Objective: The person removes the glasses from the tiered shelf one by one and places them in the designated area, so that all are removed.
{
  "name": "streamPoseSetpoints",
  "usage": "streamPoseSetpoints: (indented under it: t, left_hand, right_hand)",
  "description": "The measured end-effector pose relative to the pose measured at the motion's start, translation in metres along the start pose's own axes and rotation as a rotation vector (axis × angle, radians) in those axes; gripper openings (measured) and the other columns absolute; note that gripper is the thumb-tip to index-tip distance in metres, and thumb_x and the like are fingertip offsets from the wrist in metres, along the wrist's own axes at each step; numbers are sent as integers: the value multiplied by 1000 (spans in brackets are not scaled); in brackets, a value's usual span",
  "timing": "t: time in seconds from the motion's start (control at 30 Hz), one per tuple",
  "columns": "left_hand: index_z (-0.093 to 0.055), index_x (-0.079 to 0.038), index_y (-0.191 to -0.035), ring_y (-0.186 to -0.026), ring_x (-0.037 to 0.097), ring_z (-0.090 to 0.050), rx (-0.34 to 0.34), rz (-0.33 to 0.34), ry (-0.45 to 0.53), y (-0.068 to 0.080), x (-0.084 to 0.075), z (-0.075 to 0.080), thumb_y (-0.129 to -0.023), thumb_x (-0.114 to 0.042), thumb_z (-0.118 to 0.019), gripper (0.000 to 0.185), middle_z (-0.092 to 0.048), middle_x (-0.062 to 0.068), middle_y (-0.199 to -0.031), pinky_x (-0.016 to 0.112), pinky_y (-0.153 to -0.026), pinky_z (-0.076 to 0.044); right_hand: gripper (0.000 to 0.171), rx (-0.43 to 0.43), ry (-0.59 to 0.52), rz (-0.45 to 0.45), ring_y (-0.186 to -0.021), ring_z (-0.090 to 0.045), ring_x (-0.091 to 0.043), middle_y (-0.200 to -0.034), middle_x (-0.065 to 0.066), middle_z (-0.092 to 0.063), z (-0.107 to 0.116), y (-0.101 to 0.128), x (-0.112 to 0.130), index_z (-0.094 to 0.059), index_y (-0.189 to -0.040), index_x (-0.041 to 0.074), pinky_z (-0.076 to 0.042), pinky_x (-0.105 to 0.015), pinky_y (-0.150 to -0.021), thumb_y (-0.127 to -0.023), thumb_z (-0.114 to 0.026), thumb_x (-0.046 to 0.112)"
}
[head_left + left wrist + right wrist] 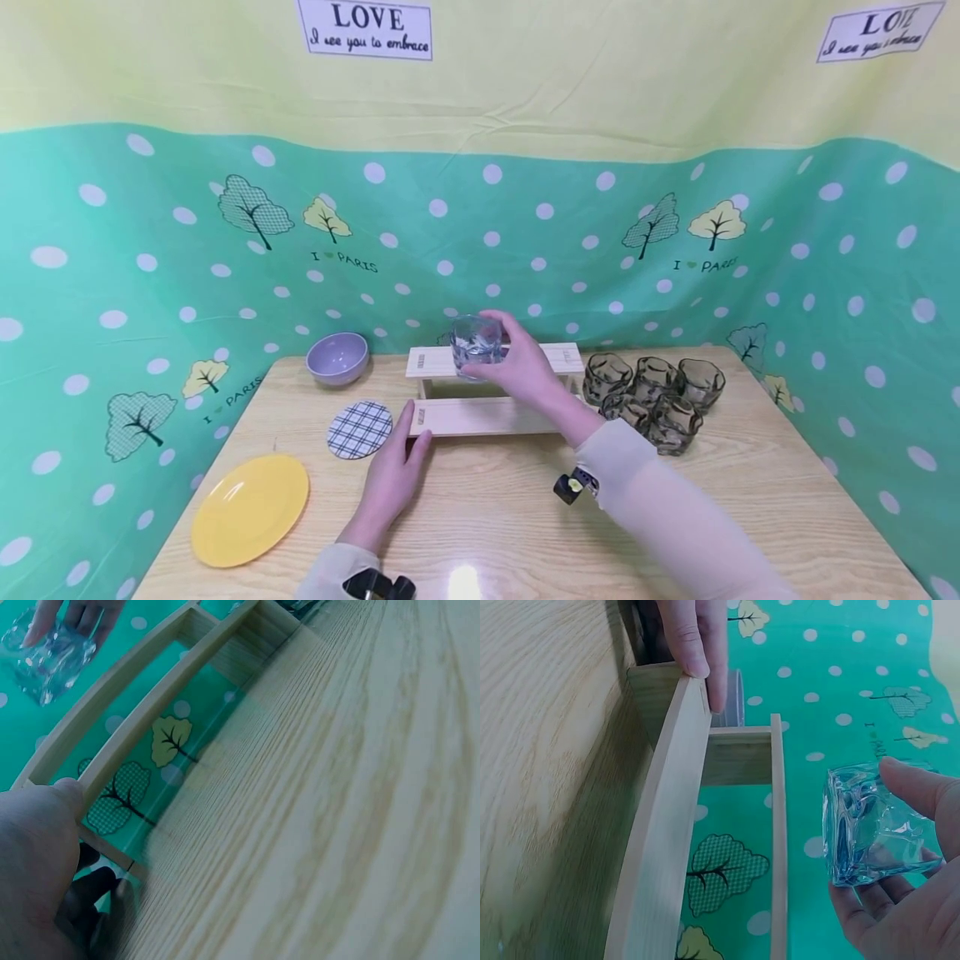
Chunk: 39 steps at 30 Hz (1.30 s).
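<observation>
Plate, yellow point(250, 508), sits at the table's point(495, 517) front-left corner; a lilac bowl point(337, 357) behind it, a checked round coaster point(360, 429) btwn them and the rack. Left hand point(395, 471) lies flat on the tabletop, fingers straight, thumb tip against the left end of the wooden two-tier rack point(491, 392), gripping nothing. Right hand point(525, 367) reaches over the rack w/ thumb and fingers wrapped round a clear faceted glass point(476, 345), held upright just above the upper tier's left part. Right of the rack, a cluster of smoky-tinted glasses point(654, 396) stands near its end, apart from both hands.
</observation>
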<state>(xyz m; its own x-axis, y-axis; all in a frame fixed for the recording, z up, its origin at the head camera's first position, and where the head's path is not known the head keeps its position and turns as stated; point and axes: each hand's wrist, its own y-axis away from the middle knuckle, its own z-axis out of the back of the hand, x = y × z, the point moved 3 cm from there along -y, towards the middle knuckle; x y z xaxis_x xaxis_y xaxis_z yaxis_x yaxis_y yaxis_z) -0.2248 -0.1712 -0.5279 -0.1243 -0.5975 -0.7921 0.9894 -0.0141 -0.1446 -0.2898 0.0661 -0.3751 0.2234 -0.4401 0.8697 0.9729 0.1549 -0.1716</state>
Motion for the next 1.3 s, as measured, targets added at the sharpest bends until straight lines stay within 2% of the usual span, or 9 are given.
streamPoseSetpoints:
  t: [0.23, 0.47, 0.67, 0.87, 1.07, 1.3]
  left_hand:
    - [-24, -13, -177, -162, 37, -32, -2, -11, 3, -1, 1, 0, -118, -41, -53, 71, -31, 16, -178, 56, -133, -28]
    - [-25, -11, -177, -162, 38, -33, -3, -10, 1, -2, 1, 0, -118, -38, -54, 70, -32, 17, -178, 56, -133, -28]
    - [-25, -12, -177, -162, 38, -33, -2, -4, -7, -2, 1, 0, -118, -37, -54, 70, -33, 17, -177, 56, -133, -28]
    - [-25, -12, -177, -162, 37, -32, 0, -1, -9, -1, 1, 0, -118, -38, -53, 70, -32, 16, -178, 56, -133, -28]
    - [-24, -12, -177, -163, 37, -32, 0, 0, -7, 0, 0, 0, -118, -38, -53, 70, -32, 16, -178, 56, -134, -27]
    - [-24, -13, -177, -163, 38, -32, 2, 5, -1, 0, 0, 0, -118, -39, -53, 71, -31, 16, -178, 57, -133, -27]
  right_hand:
    - [99, -8, -72, -6, -130, -65, -35, -148, -6, -61, 21, 10, -4, -49, -163, 31, -62, -52, -105, -79, -103, 24]
    - [99, -14, -109, 22, -131, -64, -38, -147, -7, -61, 43, 23, -4, -47, -164, 25, -63, -48, -104, -81, -101, 17]
    - [102, -25, -111, 26, -133, -64, -37, -147, -6, -61, 61, 34, -9, -45, -166, 26, -62, -47, -106, -81, -101, 16]
    - [101, -31, -113, -6, -135, -63, -39, -150, -7, -59, 81, 46, -16, -44, -166, 25, -61, -47, -106, -83, -100, 19]
    - [99, -57, -66, -20, -131, -62, -40, -153, -13, -55, 102, 57, -26, -44, -166, 25, -61, -52, -106, -84, -100, 24]
    - [103, -88, -36, -51, -140, -57, -47, -159, -18, -50, 129, 72, -36, -40, -169, 25, -57, -56, -111, -86, -99, 31]
